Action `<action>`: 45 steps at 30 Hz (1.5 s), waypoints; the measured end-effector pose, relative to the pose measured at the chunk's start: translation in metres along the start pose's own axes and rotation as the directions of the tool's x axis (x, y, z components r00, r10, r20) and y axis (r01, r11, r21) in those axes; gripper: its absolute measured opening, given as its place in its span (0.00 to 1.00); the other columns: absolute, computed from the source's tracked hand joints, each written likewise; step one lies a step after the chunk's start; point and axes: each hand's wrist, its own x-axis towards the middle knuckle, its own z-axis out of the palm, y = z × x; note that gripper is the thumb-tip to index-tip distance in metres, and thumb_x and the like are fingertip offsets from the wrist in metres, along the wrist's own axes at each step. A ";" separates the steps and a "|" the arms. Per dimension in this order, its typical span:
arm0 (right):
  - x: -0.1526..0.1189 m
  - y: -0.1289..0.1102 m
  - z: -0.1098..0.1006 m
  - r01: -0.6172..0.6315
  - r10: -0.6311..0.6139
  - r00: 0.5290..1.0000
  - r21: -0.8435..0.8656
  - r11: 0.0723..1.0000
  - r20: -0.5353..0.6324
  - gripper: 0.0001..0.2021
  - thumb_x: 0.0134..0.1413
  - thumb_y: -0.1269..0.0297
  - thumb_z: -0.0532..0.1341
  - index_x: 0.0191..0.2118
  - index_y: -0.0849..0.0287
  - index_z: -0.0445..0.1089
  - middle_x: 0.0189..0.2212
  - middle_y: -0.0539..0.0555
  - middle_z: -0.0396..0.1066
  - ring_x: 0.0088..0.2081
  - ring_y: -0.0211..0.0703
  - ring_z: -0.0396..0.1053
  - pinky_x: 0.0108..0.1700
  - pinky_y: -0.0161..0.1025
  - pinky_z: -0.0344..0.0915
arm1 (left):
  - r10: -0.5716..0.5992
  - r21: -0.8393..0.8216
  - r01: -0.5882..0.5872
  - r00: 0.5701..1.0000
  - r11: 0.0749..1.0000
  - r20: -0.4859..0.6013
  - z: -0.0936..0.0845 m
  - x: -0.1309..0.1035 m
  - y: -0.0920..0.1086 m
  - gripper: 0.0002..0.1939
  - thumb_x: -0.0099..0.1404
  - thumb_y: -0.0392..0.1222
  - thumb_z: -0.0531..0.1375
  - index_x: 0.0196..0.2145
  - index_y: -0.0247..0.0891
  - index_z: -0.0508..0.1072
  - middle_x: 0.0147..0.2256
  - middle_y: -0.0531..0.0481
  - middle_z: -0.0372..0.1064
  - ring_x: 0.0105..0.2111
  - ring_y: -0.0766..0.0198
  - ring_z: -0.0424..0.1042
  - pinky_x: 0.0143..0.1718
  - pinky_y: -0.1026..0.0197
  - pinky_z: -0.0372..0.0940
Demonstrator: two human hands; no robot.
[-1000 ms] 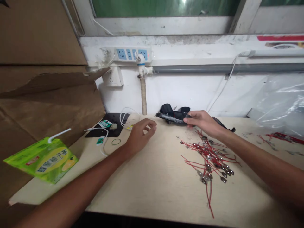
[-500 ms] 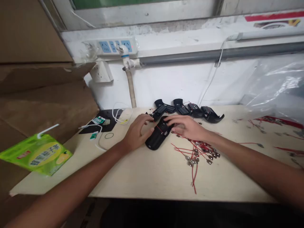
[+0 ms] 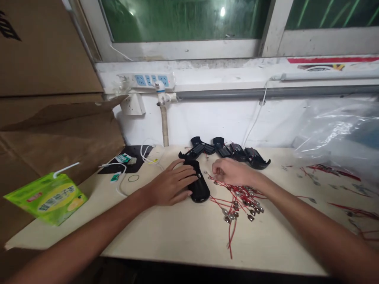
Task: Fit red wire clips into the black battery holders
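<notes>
- Left hand (image 3: 171,184) is lying across the left side of the shell (image 3: 201,192), fingers parted; light pressure is probably steadying it best.
- Right hand (image 3: 231,172) is curling right of the shell, near the wires (image 3: 241,192); any pinch, I cannot tell.
- Desk (image 3: 166,232) is supporting the shell beneath.

Looks like a small workshop | shows in a heap of red wires (image 3: 241,195) and a row of black plastic shells (image 3: 224,150) on a plain table (image 3: 166,232) | has a power strip (image 3: 151,80) and grey pipe (image 3: 219,94) on the white wall (image 3: 207,122) – plus a big cardboard box (image 3: 47,51)
</notes>
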 end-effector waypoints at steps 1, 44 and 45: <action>-0.001 -0.001 0.002 -0.011 0.011 1.000 -0.005 1.000 0.015 0.02 0.45 0.71 0.59 0.25 0.59 0.66 0.24 0.53 0.68 0.25 0.38 0.62 0.27 0.39 0.54 | -0.034 -0.024 0.033 0.999 0.999 -0.029 0.000 -0.002 -0.002 0.18 0.66 0.42 0.54 0.53 0.38 0.64 0.51 0.41 0.69 0.54 0.54 0.65 0.60 0.41 0.51; -0.007 -0.034 0.009 -0.054 0.258 0.938 0.638 0.768 -0.231 0.05 0.48 0.65 0.63 0.27 0.60 0.70 0.22 0.49 0.62 0.24 0.34 0.56 0.25 0.35 0.52 | -0.077 -0.278 0.106 0.991 0.955 0.112 0.003 0.003 0.000 0.07 0.67 0.31 0.50 0.32 0.34 0.66 0.33 0.49 0.66 0.35 0.64 0.66 0.36 0.63 0.64; -0.007 -0.035 0.008 -0.051 0.242 0.945 0.633 0.772 -0.220 0.04 0.48 0.65 0.63 0.27 0.59 0.70 0.22 0.49 0.62 0.23 0.33 0.56 0.24 0.35 0.52 | -0.065 -0.266 0.094 0.991 0.959 0.116 0.004 0.005 -0.002 0.08 0.67 0.30 0.50 0.31 0.34 0.65 0.32 0.49 0.65 0.34 0.65 0.65 0.35 0.63 0.63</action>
